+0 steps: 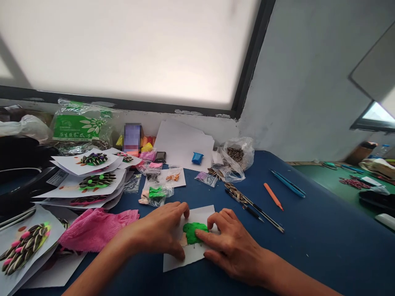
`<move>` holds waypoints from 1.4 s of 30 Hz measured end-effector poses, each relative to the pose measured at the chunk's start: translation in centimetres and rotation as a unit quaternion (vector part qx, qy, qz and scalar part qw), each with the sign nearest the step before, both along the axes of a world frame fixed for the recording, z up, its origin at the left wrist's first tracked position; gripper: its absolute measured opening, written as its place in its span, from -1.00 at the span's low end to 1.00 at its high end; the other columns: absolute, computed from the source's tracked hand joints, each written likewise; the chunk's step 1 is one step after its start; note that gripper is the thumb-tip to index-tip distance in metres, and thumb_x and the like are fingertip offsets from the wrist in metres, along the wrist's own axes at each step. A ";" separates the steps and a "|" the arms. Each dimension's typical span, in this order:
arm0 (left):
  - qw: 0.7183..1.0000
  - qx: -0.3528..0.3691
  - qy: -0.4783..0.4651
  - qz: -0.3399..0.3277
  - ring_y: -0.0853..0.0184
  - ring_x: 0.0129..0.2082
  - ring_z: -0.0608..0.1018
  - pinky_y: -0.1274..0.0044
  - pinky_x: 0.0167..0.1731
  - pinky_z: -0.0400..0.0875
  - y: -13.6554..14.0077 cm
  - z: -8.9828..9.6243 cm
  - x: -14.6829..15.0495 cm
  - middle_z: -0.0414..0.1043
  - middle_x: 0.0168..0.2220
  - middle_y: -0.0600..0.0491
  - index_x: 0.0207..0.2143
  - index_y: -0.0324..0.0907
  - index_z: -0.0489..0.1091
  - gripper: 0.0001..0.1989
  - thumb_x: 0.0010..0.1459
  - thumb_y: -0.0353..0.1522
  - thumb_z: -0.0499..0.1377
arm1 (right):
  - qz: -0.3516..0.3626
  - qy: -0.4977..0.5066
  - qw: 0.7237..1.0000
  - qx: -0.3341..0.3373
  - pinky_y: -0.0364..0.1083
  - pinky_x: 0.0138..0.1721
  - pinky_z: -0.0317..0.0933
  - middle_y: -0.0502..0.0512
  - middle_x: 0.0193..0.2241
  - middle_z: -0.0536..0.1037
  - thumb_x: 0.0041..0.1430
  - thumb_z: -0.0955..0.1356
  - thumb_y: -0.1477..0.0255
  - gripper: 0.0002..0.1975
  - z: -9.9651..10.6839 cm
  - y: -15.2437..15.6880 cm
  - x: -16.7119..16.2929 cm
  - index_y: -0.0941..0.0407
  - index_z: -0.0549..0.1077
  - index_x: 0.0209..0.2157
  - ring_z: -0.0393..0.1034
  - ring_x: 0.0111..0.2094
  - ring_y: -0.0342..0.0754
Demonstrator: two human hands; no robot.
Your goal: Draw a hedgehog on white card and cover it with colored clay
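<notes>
A flattened patch of green modelling clay (pixel 194 232) lies on a small white sheet of paper (pixel 189 260), with a bit of pale peach clay at its left edge. Short drawn lines show just below the green patch. My left hand (pixel 163 230) rests at the sheet's left side, thumb and fingers apart and curved, holding nothing. From the right, my right hand (pixel 233 244) presses an index fingertip onto the green clay; its other fingers are bent but spread, and its thumb touches the paper.
Left of the hands are a pink cloth (pixel 98 230) and stacked papers with sunflower-seed pictures (pixel 100 183). Behind lie bagged green clay (pixel 157 192), a blue clay packet (pixel 197 158) and a bag of seeds (pixel 236 155). Pens (pixel 247 207), an orange marker (pixel 273 196) and blue tweezers (pixel 287 183) lie right.
</notes>
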State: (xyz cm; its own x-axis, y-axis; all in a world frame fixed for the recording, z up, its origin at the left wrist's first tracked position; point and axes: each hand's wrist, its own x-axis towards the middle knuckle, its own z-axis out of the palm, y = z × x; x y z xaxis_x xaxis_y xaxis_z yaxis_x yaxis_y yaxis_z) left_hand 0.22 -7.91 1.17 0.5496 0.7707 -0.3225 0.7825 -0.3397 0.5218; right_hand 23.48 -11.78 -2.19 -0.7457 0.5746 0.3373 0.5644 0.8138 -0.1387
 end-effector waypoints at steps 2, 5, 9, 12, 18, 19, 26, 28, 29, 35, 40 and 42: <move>1.000 0.000 0.003 -0.002 0.20 -0.19 0.42 0.53 -0.28 0.27 0.0 0.1 0.1 0.33 -0.19 0.11 -0.14 -0.09 0.28 -0.46 -0.23 -0.30 0.37 | -0.009 -0.021 1.000 0.004 0.04 -0.13 0.01 0.15 -0.21 0.35 0.33 0.24 0.31 -0.72 0.0 0.0 -0.1 0.08 0.45 -0.02 0.15 -0.27 0.02; 1.000 0.000 0.006 -0.004 0.19 -0.18 0.42 0.53 -0.29 0.27 0.0 0.1 0.1 0.33 -0.20 0.11 -0.13 -0.09 0.28 -0.44 -0.23 -0.31 0.37 | -0.021 -0.023 1.000 0.005 0.04 -0.11 0.00 0.15 -0.20 0.34 0.35 0.22 0.31 -0.72 0.1 0.0 -0.3 0.07 0.45 -0.03 0.15 -0.25 0.02; 1.000 0.006 0.004 -0.005 0.19 -0.18 0.42 0.53 -0.29 0.26 0.0 0.0 0.1 0.32 -0.21 0.11 -0.12 -0.09 0.28 -0.44 -0.23 -0.31 0.37 | -0.009 -0.007 1.000 -0.001 0.04 -0.10 0.01 0.17 -0.15 0.32 0.37 0.20 0.31 -0.70 0.1 0.0 -0.4 0.05 0.42 0.03 0.16 -0.20 0.03; 1.000 0.008 0.003 -0.007 0.19 -0.19 0.42 0.53 -0.30 0.26 0.0 -0.1 0.1 0.33 -0.22 0.11 -0.13 -0.09 0.29 -0.44 -0.24 -0.31 0.38 | -0.012 -0.025 1.000 -0.011 0.07 -0.08 0.01 0.20 -0.11 0.32 0.34 0.23 0.26 -0.65 0.1 0.0 -0.8 0.05 0.39 0.08 0.16 -0.17 0.07; 1.000 0.017 -0.009 -0.009 0.18 -0.20 0.42 0.54 -0.32 0.26 0.3 -0.5 -0.1 0.33 -0.22 0.12 -0.15 -0.08 0.30 -0.43 -0.26 -0.27 0.40 | -0.041 -0.051 0.997 -0.040 0.07 -0.07 0.03 0.21 -0.11 0.34 0.34 0.23 0.24 -0.65 0.3 0.3 -1.4 0.04 0.40 0.07 0.16 -0.15 0.08; 1.000 0.019 -0.010 -0.009 0.19 -0.20 0.42 0.54 -0.33 0.26 0.3 -0.6 -0.1 0.33 -0.23 0.12 -0.15 -0.08 0.30 -0.43 -0.26 -0.27 0.41 | -0.042 -0.052 0.997 -0.042 0.07 -0.07 0.03 0.20 -0.11 0.34 0.34 0.23 0.23 -0.66 0.3 0.3 -1.5 0.05 0.40 0.06 0.16 -0.15 0.08; 1.000 0.018 -0.008 -0.007 0.20 -0.22 0.42 0.54 -0.35 0.25 0.3 -0.5 -0.1 0.33 -0.24 0.13 -0.15 -0.08 0.30 -0.42 -0.27 -0.28 0.41 | -0.038 -0.039 0.997 -0.049 0.07 -0.06 0.04 0.18 -0.14 0.35 0.33 0.25 0.26 -0.70 0.2 0.7 -1.7 0.06 0.43 0.00 0.17 -0.16 0.06; 1.000 0.016 -0.008 -0.007 0.19 -0.22 0.42 0.54 -0.34 0.25 0.3 -0.5 -0.2 0.33 -0.24 0.13 -0.15 -0.07 0.30 -0.43 -0.27 -0.28 0.41 | -0.035 -0.017 0.998 -0.054 0.06 -0.06 0.05 0.17 -0.14 0.35 0.34 0.24 0.29 -0.71 0.2 0.6 -1.6 0.06 0.45 -0.01 0.18 -0.16 0.05; 1.000 0.016 -0.008 -0.007 0.19 -0.22 0.42 0.54 -0.34 0.25 0.3 -0.6 -0.2 0.33 -0.24 0.13 -0.15 -0.07 0.30 -0.43 -0.27 -0.28 0.41 | -0.033 -0.004 0.998 -0.055 0.05 -0.06 0.05 0.17 -0.14 0.34 0.34 0.24 0.31 -0.71 0.1 0.5 -1.5 0.06 0.44 0.00 0.19 -0.16 0.04; 1.000 0.013 -0.008 -0.008 0.21 -0.22 0.42 0.54 -0.33 0.26 0.3 -0.6 -0.2 0.33 -0.22 0.13 -0.14 -0.07 0.30 -0.43 -0.26 -0.29 0.39 | -0.046 -0.005 0.998 -0.037 0.09 -0.06 0.07 0.21 -0.13 0.34 0.33 0.24 0.30 -0.68 -0.1 0.7 -1.1 0.06 0.43 0.05 0.20 -0.13 0.09; 1.000 0.011 -0.006 -0.004 0.21 -0.21 0.42 0.53 -0.31 0.28 0.1 -0.4 -0.3 0.33 -0.22 0.13 -0.14 -0.08 0.29 -0.44 -0.25 -0.28 0.39 | -0.061 -0.007 0.997 -0.052 0.07 -0.06 0.10 0.20 -0.10 0.35 0.34 0.24 0.29 -0.67 0.1 0.6 -1.1 0.04 0.43 0.06 0.21 -0.13 0.07; 1.000 0.012 -0.006 -0.006 0.21 -0.21 0.42 0.53 -0.30 0.28 0.1 -0.3 -0.4 0.33 -0.22 0.13 -0.14 -0.08 0.30 -0.45 -0.24 -0.28 0.38 | -0.065 0.004 0.996 -0.059 0.07 -0.05 0.10 0.20 -0.09 0.35 0.34 0.23 0.28 -0.66 0.3 0.3 -1.1 0.02 0.42 0.08 0.21 -0.12 0.07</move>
State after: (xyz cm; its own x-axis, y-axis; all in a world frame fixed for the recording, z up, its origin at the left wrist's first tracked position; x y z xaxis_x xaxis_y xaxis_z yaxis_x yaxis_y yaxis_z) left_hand -0.15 -7.85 0.91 0.5621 0.7717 -0.2977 0.7723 -0.3608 0.5229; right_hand 22.36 -11.43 -1.91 -0.6602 0.7018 0.2677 0.6617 0.7121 -0.2349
